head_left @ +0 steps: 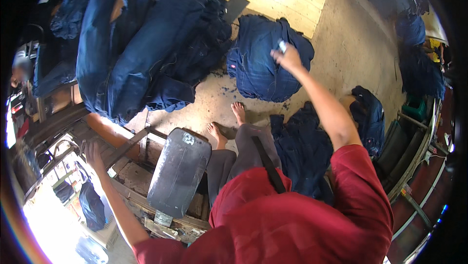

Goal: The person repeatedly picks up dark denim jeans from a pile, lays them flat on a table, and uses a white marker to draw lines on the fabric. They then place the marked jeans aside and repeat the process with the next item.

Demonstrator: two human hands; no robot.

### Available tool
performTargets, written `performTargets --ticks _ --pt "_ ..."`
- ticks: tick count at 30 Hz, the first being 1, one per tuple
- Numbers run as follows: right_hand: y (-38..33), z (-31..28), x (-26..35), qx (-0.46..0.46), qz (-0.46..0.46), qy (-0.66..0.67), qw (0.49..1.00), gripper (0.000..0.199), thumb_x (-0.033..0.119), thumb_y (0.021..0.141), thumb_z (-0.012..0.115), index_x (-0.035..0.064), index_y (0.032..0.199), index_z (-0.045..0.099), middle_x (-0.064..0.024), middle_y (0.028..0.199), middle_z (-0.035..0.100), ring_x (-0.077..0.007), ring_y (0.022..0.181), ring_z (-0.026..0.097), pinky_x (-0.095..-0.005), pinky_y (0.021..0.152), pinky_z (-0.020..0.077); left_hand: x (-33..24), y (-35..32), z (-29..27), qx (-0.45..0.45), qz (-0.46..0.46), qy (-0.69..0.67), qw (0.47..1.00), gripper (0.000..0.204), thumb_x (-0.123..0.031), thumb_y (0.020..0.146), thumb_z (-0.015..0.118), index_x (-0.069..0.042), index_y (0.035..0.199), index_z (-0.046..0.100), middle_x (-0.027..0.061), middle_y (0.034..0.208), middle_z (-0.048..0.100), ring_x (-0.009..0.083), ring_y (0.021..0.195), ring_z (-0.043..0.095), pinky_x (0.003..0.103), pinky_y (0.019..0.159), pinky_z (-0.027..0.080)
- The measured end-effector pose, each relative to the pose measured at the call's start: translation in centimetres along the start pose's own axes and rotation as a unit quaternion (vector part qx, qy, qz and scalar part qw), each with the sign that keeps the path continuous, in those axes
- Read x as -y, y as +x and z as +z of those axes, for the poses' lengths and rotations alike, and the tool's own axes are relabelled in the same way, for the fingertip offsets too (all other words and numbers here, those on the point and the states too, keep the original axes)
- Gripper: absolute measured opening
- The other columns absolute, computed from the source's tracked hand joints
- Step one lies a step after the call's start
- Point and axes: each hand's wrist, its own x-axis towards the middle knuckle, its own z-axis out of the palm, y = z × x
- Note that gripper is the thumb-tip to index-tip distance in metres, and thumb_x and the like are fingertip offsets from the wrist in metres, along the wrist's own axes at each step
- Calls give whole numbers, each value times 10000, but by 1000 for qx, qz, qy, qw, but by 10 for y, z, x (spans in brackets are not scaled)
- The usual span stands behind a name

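right hand (287, 58) holds pale object (282, 45) over denim bundle (258, 71), one o'clock; likely heavy, soft, grip underneath; left hand (93, 156) unclear

Dark-blue denim bundle (256, 64), red shirt (292, 220), grey trousers (251, 147)

The right hand (291, 60) holds a small pale thing (282, 46) over a round bundle of blue jeans (263, 76); I can't tell if it touches; the left hand (92, 156) is out to the side, near a dark rail (126, 147); a big pile of jeans (146, 54) is left of the bundle; two bare feet (238, 113) stand on the floor (358, 61); a grey board (179, 178) is beside the legs (248, 149).
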Motion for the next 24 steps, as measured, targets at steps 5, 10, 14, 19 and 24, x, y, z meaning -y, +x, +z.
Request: performTargets --ticks 5,10,14,19,24 --pt "-100 148 -92 -91 54 -157 982 572 484 902 873 39 1131 596 -142 955 735 -416 1034 733 -538 888 582 37 -211 -7 -60 60 303 949 382 -200 1081 718 43 1375 712 164 1367 757 307 1243 704 443 1086 532" --pt "-106 190 -128 -214 -68 -229 947 324 323 1029 750 51 1119 599 -109 876 655 -357 1025 686 -476 901 522 -50 -335 110 -9 220 375 901 297 -190 1059 727 -14 1298 727 163 1298 773 321 1143 714 467 1003 550" --pt "-106 156 -120 -192 -130 -131 964 181 200 1090 656 36 1120 584 -183 876 700 -407 879 698 -488 790 528 -99 -385 223 294 244 132 915 163 -71 970 773 -48 1131 773 97 1105 816 304 1029 754 468 964 570" --pt "-143 89 -37 -200 -113 73 971 157 156 1112 620 13 1111 557 -229 771 672 -481 706 692 -514 628 532 -88 -433 399 511 -195 -37 836 411 -296 1096 734 5 1375 711 88 1188 724 134 1031 659 292 933 527" --pt "-209 27 60 -209 -154 156 953 170 87 1054 699 21 1089 547 -211 760 671 -453 656 702 -480 574 518 -73 -427 488 410 -506 -396 648 843 -680 1062 603 -62 1624 488 97 1598 569 270 1469 521 458 1252 385"
